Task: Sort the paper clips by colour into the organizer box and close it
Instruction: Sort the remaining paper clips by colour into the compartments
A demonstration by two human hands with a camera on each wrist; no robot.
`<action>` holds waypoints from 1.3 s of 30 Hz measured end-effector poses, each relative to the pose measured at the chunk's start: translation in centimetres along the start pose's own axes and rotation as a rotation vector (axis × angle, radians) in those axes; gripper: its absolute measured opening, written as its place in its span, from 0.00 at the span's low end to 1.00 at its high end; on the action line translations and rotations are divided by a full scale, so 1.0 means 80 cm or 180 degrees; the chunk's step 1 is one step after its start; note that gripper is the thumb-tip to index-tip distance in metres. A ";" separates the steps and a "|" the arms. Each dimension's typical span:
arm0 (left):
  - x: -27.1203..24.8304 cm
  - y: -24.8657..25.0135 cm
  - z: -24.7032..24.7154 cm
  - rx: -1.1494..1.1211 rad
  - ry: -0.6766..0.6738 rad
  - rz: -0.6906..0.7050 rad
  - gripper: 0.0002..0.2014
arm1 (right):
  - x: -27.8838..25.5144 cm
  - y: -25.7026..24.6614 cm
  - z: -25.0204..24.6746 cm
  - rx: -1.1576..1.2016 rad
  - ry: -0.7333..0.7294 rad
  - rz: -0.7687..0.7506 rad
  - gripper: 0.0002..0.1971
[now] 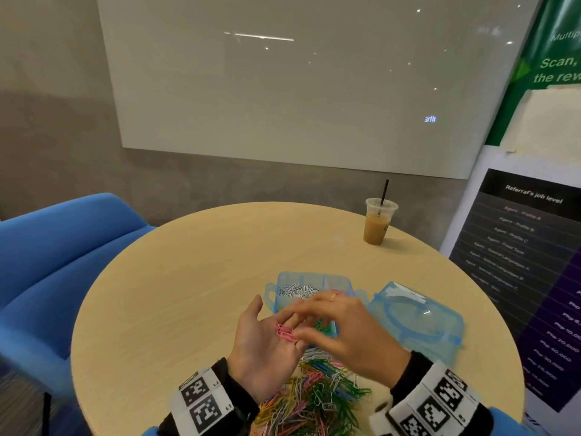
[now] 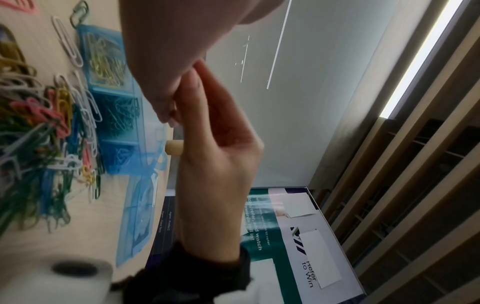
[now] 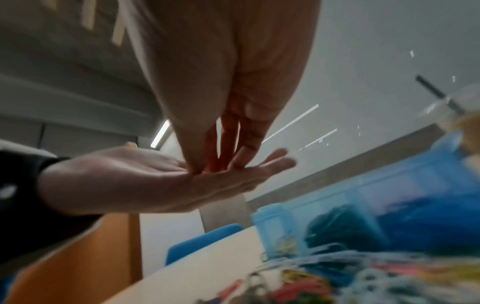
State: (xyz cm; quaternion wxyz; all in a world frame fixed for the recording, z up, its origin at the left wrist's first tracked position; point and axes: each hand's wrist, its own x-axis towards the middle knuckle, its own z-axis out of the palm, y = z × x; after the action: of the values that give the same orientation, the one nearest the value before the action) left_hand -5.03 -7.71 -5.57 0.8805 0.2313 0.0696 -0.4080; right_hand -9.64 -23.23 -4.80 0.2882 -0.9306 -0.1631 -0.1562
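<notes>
Dark poster (image 1: 515,247) reading "Referral's job level"; round pale wooden worktop (image 1: 195,278); left hand (image 1: 267,347) lying open, cradling pink paper clips (image 1: 284,333); right hand (image 1: 345,335) fingers reaching onto them, grip unclear.

The head camera looks forward and down on the round worktop (image 1: 195,278) from above. Both wrist cameras sit very close under the hands, looking along the fingers; all three views share the blue organizer box (image 1: 283,286) (image 2: 109,86) (image 3: 389,205)
</notes>
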 end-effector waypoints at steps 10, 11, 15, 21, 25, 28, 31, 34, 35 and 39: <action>-0.003 0.001 0.004 0.0349 0.0057 -0.0001 0.31 | 0.034 0.011 -0.013 -0.0295 0.0688 0.0322 0.03; -0.003 0.004 0.003 0.0417 0.0092 0.0008 0.30 | 0.040 0.022 -0.022 -0.0380 0.0944 0.0471 0.02; -0.002 0.013 -0.001 0.0462 0.0117 0.0056 0.28 | 0.045 0.067 -0.043 -0.0916 0.0515 0.1386 0.15; -0.004 0.025 -0.001 0.0559 0.0171 0.0054 0.20 | 0.018 0.059 -0.062 -0.1014 0.0271 0.1450 0.13; -0.001 0.028 -0.002 0.0592 0.0254 -0.0031 0.14 | -0.008 0.031 -0.067 -0.1023 -0.0277 0.1272 0.06; 0.002 0.025 -0.003 0.0566 0.0255 -0.0104 0.12 | -0.028 0.018 -0.059 -0.0933 -0.0674 0.1231 0.06; 0.003 0.021 -0.004 0.0598 0.0304 -0.0127 0.11 | -0.037 0.014 -0.044 -0.0935 -0.1065 0.1246 0.11; 0.003 0.020 -0.004 0.0607 0.0354 -0.0106 0.11 | -0.035 0.009 -0.031 -0.0946 -0.1213 0.1104 0.14; 0.003 0.020 -0.004 0.0599 0.0362 -0.0100 0.11 | -0.032 0.007 -0.025 -0.0974 -0.1227 0.1046 0.15; 0.002 0.019 -0.001 0.0609 0.0389 -0.0099 0.10 | -0.018 0.006 -0.007 -0.1018 -0.1353 0.0951 0.16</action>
State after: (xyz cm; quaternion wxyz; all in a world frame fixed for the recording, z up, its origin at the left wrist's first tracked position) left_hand -3.79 -6.92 -5.16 0.8420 0.3377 0.0874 -0.4115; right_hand -10.81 -24.23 -5.18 0.1173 -0.9896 -0.0544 0.0625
